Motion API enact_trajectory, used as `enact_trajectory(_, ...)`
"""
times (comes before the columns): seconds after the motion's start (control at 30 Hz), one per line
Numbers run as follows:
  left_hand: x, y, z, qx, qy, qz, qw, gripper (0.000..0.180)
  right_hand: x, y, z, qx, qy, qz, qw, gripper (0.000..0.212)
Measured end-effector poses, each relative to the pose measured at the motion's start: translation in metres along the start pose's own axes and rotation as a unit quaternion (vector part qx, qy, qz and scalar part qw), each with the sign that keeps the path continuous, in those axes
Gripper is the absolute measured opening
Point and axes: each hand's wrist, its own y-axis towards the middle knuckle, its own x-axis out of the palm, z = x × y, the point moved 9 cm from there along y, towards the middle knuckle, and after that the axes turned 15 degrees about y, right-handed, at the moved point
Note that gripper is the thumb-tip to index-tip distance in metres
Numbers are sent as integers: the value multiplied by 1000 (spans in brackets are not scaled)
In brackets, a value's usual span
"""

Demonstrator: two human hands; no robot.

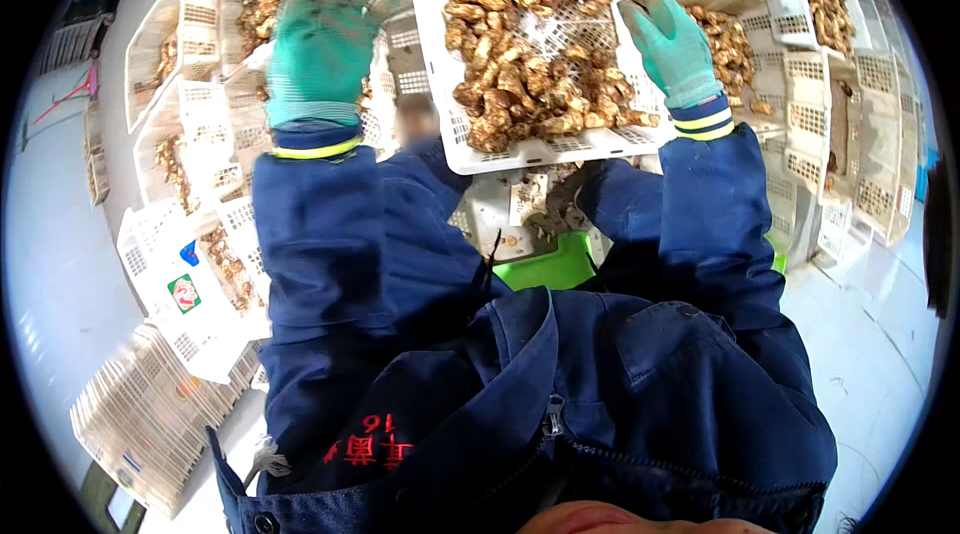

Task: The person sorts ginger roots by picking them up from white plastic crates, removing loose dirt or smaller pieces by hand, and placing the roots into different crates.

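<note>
My left hand, in a green glove with dark fingers, is smeared by motion over the crates at the left. Whether it holds anything cannot be made out. In front of me a white perforated plastic crate carries many brown, knobbly mushrooms, with a bare patch of its mesh bottom showing mid-way. At this crate's right rim is my right hand, in a matching glove. Its thumb and forefinger are apart, their tips over the rim, with nothing visible between them.
More white crates with mushrooms stand at the left and right. A nested stack of crates is at lower left. Between my knees lies something bright green, with dark debris on the floor beyond it.
</note>
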Motion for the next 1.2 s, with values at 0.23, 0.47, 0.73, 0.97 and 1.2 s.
enact_trajectory(0.23,-72,1,26,24,-8,137,990,40,5,-18,40,138,16,-84,987,32)
enact_trajectory(0.47,-274,-61,173,107,102,230,962,39,33,-12,-3,63,-29,-136,988,29)
enact_trajectory(0.73,-326,-112,102,31,188,400,896,45,79,-17,14,74,-77,-226,968,29)
enact_trajectory(0.97,-325,-120,72,3,104,404,909,44,84,-16,33,88,-94,-238,963,26)
enact_trajectory(1.2,-86,-66,116,69,133,215,965,50,61,-5,44,73,-192,-210,956,28)
